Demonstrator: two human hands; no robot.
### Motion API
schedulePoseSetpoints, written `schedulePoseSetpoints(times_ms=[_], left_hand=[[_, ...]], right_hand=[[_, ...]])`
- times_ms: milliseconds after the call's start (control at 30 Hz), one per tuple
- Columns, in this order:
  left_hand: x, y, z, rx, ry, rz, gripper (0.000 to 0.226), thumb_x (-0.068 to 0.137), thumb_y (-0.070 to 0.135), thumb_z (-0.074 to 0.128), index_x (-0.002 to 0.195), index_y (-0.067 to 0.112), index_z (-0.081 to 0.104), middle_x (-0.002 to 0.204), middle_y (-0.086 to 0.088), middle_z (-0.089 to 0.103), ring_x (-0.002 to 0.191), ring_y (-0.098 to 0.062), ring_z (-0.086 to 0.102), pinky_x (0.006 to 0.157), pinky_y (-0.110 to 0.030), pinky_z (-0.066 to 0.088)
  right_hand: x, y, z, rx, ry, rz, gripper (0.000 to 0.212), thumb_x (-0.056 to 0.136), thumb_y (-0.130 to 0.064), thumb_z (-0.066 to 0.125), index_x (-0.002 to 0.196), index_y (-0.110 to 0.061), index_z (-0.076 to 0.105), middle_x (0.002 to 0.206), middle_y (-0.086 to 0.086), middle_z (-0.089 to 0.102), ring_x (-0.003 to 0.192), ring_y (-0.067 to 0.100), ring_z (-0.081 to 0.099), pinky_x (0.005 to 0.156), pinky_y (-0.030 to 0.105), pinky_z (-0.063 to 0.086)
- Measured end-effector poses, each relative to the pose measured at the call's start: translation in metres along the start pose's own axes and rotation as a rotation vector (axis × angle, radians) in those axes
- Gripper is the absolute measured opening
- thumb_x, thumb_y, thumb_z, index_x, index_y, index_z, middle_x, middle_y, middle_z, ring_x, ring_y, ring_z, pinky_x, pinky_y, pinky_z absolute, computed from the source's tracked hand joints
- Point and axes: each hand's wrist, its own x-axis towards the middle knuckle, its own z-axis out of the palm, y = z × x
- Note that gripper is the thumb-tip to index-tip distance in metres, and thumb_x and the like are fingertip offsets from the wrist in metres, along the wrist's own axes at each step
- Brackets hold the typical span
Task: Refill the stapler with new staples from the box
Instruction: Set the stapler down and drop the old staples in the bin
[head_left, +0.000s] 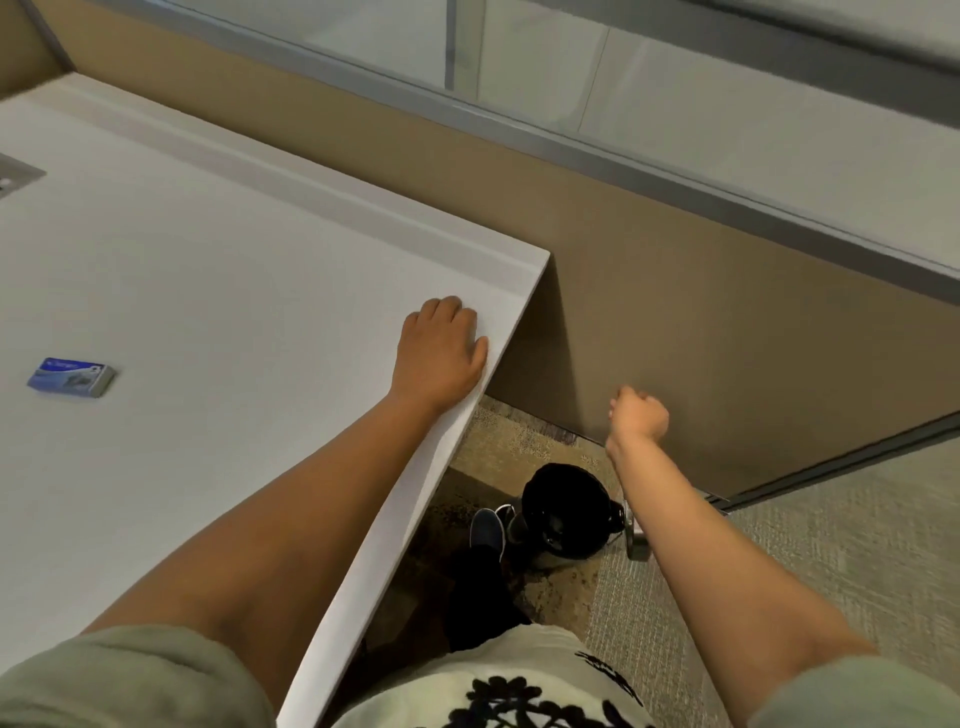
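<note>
A small blue staple box (71, 378) lies flat on the white table (208, 291), far to the left. My left hand (440, 351) rests palm down near the table's right corner, fingers curled over the edge, holding nothing. My right hand (640, 415) hangs in the air beyond the table, over the floor, fingers curled into a loose fist with nothing visible in it. No stapler is in view.
A black waste bin (563, 512) with a metal fitting beside it stands on the carpet below my right forearm. My shoe (487, 527) is next to it. A tan partition wall (727, 322) with glass above runs behind the table. A grey outlet plate (15, 176) sits at the table's left edge.
</note>
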Motion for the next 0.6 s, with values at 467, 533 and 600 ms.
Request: schedulePoseSetpoints(times_ms=[467, 533, 600], left_hand=[[-0.13, -0.048, -0.037, -0.013, 0.081, -0.147, 0.029, 0.089, 0.026, 0.039, 0.099, 0.01, 0.06, 0.111, -0.005, 0.059, 0.104, -0.024, 0.049, 0.088, -0.034, 0.037], [-0.143, -0.055, -0.042, -0.018, 0.096, -0.161, 0.027, 0.089, 0.025, 0.041, 0.1, 0.01, 0.06, 0.111, -0.004, 0.059, 0.104, -0.024, 0.049, 0.088, -0.033, 0.037], [-0.151, -0.061, -0.044, -0.026, 0.106, -0.175, 0.026, 0.089, 0.024, 0.043, 0.099, 0.009, 0.061, 0.11, -0.005, 0.06, 0.103, -0.024, 0.05, 0.087, -0.032, 0.036]], right_hand=[[-0.212, -0.076, 0.032, -0.012, -0.536, -0.488, 0.014, 0.086, -0.019, 0.058, 0.077, -0.01, 0.063, 0.066, -0.004, 0.056, 0.058, 0.006, 0.049, 0.045, 0.012, 0.043], [-0.23, -0.07, 0.038, -0.09, -0.577, -0.503, 0.018, 0.086, -0.018, 0.057, 0.085, -0.001, 0.063, 0.068, -0.001, 0.055, 0.063, 0.011, 0.049, 0.052, 0.019, 0.043], [-0.241, -0.066, 0.046, -0.141, -0.601, -0.518, 0.017, 0.086, -0.018, 0.057, 0.084, -0.002, 0.063, 0.069, -0.001, 0.056, 0.067, 0.013, 0.05, 0.057, 0.023, 0.043]])
